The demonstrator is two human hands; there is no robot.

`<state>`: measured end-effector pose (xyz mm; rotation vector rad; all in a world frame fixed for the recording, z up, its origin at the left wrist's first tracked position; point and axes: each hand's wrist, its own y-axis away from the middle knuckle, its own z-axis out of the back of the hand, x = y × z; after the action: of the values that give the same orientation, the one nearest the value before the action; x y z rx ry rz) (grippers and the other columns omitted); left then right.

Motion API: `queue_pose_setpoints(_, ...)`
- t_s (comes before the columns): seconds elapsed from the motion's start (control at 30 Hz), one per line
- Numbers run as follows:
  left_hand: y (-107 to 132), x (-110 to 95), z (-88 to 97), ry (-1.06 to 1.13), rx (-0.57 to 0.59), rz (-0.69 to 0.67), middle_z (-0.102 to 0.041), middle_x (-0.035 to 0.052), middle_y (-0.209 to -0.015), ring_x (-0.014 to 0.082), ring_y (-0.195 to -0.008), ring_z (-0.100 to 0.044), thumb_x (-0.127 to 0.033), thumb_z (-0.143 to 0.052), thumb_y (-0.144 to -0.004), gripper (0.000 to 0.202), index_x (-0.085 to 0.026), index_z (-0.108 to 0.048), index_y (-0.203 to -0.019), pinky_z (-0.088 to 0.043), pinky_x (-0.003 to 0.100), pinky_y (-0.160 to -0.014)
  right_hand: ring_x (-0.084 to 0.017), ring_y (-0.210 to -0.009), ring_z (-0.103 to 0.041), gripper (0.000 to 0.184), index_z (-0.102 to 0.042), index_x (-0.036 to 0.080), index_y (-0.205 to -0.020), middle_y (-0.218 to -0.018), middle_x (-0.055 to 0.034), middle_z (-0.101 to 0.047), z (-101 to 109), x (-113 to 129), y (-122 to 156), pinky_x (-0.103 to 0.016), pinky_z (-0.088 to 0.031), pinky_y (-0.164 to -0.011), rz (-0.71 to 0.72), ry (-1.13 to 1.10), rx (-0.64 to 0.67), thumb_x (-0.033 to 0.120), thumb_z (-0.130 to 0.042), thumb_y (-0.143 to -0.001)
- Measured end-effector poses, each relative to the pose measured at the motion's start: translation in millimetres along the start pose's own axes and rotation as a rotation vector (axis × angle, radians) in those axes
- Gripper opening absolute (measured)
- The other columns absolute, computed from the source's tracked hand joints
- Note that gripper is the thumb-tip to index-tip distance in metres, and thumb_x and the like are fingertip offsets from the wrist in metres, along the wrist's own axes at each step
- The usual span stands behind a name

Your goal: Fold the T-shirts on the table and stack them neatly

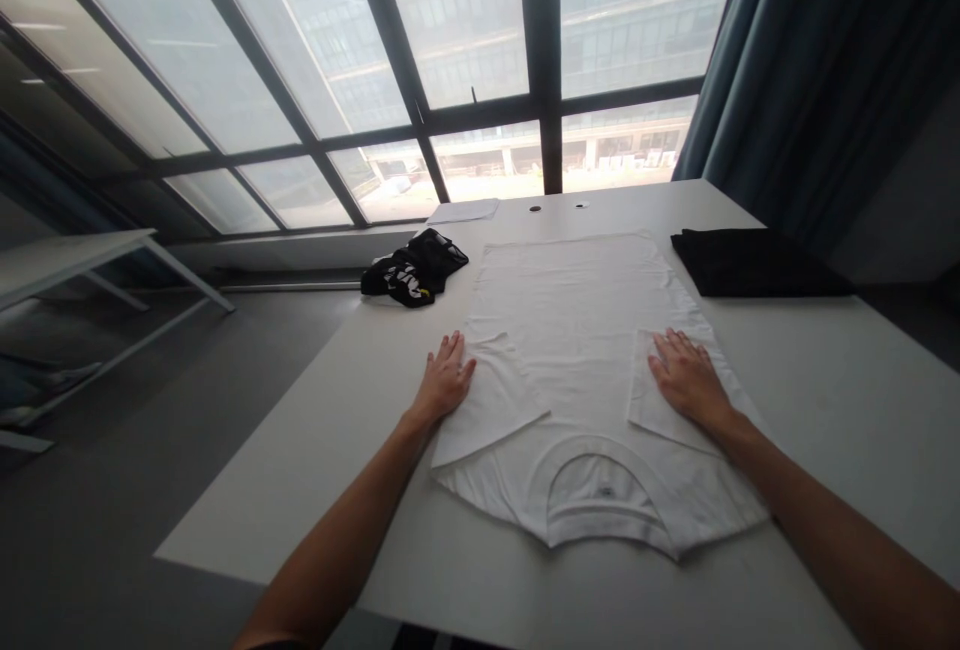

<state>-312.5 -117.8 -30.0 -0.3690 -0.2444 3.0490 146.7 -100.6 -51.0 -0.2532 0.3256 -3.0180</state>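
A white T-shirt (577, 310) lies spread flat, its round collar nearest me and its hem toward the window. Both sleeves are folded inward over the body of the shirt. My left hand (448, 377) rests at the outer edge of the left folded sleeve, fingers stretched out. On the right folded sleeve my right hand (688, 375) lies flat, palm down, with its fingers a little apart. Neither hand grips the cloth. Some wrinkles show in the fabric near the shoulders and the left sleeve.
The shirt is on a white table (300, 450). A crumpled black garment with a white print (416, 268) lies at the back left, a folded black cloth (757, 262) at the right. White paper (463, 211) sits at the far edge. Another table (67, 260) stands left.
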Motion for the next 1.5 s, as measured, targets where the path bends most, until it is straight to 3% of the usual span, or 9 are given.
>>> queue_pose_setpoints(0.1, -3.4, 4.2, 4.4, 0.059, -0.080, 0.007, -0.028, 0.0158, -0.163, 0.0307, -0.153, -0.017, -0.038, -0.027, -0.104, 0.058, -0.015, -0.030, -0.157, -0.019, 0.060, -0.120, -0.030, -0.146, -0.034, 0.056, -0.049, 0.010, -0.145, -0.157, -0.0182, -0.041, 0.1, -0.3, 0.1, -0.050, -0.027, -0.118, -0.003, 0.003, 0.006, 0.038, -0.029, -0.101)
queue_pose_setpoints(0.3, 0.9, 11.4, 3.1, -0.026, 0.160, -0.173, -0.026, 0.0142, -0.164, 0.0308, -0.154, -0.014, -0.049, -0.028, -0.104, 0.062, -0.020, -0.025, -0.159, -0.019, 0.061, -0.119, -0.030, -0.146, -0.034, 0.055, -0.049, 0.010, -0.144, -0.156, -0.0188, -0.042, -5.6, -4.7, -1.8, -0.051, -0.027, -0.118, 0.009, 0.013, 0.003, 0.037, -0.029, -0.101)
queue_pose_setpoints(0.4, 3.1, 9.0, 6.1, -0.043, 0.147, -0.148, -0.025, 0.0155, -0.164, 0.0312, -0.153, -0.015, -0.048, -0.027, -0.105, 0.061, -0.020, -0.027, -0.159, -0.019, 0.063, -0.118, -0.030, -0.146, -0.035, 0.054, -0.050, 0.010, -0.143, -0.155, -0.0190, -0.043, -8.1, -6.0, -2.2, -0.051, -0.027, -0.118, 0.013, 0.012, -0.005, 0.037, -0.030, -0.100)
queue_pose_setpoints(0.57, 9.4, -20.1, 10.5, 0.020, -0.005, -0.225, -0.027, 0.0146, -0.164, 0.0258, -0.154, -0.016, -0.045, -0.027, -0.106, 0.060, -0.016, -0.026, -0.159, -0.017, 0.054, -0.122, -0.030, -0.146, -0.035, 0.054, -0.050, 0.010, -0.143, -0.156, -0.0189, -0.042, -7.4, -4.5, -1.8, -0.050, -0.028, -0.117, 0.007, 0.008, -0.010, 0.037, -0.031, -0.100)
queue_pose_setpoints(0.77, 19.5, -54.1, -0.7, -0.016, 0.152, -0.333, -0.024, 0.0106, -0.165, 0.0289, -0.154, -0.011, -0.051, -0.035, -0.103, 0.062, -0.021, -0.032, -0.157, -0.015, 0.055, -0.123, -0.031, -0.146, -0.035, 0.054, -0.049, 0.009, -0.144, -0.155, -0.0191, -0.043, -6.2, -4.0, -2.4, -0.051, -0.029, -0.117, 0.019, 0.005, -0.006, 0.037, -0.031, -0.101)
queue_pose_setpoints(1.0, 10.9, -40.9, 2.3, -0.026, 0.047, -0.282, -0.028, 0.0101, -0.164, 0.0264, -0.154, -0.016, -0.049, -0.035, -0.104, 0.060, -0.021, -0.033, -0.157, -0.018, 0.052, -0.123, -0.031, -0.145, -0.036, 0.053, -0.051, 0.010, -0.143, -0.155, -0.0190, -0.044, -6.4, -3.5, -1.1, -0.052, -0.030, -0.117, 0.016, -0.012, -0.030, 0.036, -0.032, -0.101)
queue_pose_setpoints(1.17, 6.3, -31.5, -7.0, -0.090, 0.115, -0.256, -0.025, 0.0137, -0.164, 0.0336, -0.153, -0.018, -0.053, -0.036, -0.102, 0.063, -0.019, -0.037, -0.155, -0.018, 0.057, -0.121, -0.031, -0.145, -0.036, 0.053, -0.051, 0.010, -0.143, -0.155, -0.0194, -0.043, -4.8, -1.6, -2.4, -0.052, -0.029, -0.117, 0.007, -0.006, -0.014, 0.035, -0.034, -0.100)
queue_pose_setpoints(1.33, 9.9, -40.2, -0.9, -0.072, 0.079, -0.303, -0.030, 0.0119, -0.163, 0.0321, -0.152, -0.021, -0.050, -0.039, -0.102, 0.060, -0.021, -0.040, -0.154, -0.019, 0.057, -0.121, -0.030, -0.146, -0.035, 0.052, -0.051, 0.010, -0.143, -0.155, -0.0195, -0.043, 3.5, 2.4, -0.4, -0.052, -0.028, -0.117, 0.000, 0.008, -0.019, 0.034, -0.034, -0.100)
queue_pose_setpoints(1.5, 17.6, -53.3, 4.4, -0.060, 0.125, -0.414, -0.024, 0.0065, -0.166, 0.0302, -0.154, -0.013, -0.055, -0.037, -0.102, 0.062, -0.028, -0.032, -0.157, -0.015, 0.058, -0.122, -0.030, -0.150, -0.027, 0.049, -0.050, 0.010, -0.143, -0.158, -0.0192, -0.038, 19.1, 17.8, 9.1, -0.057, -0.017, -0.120, 0.084, 0.058, -0.168, 0.031, -0.035, -0.101)
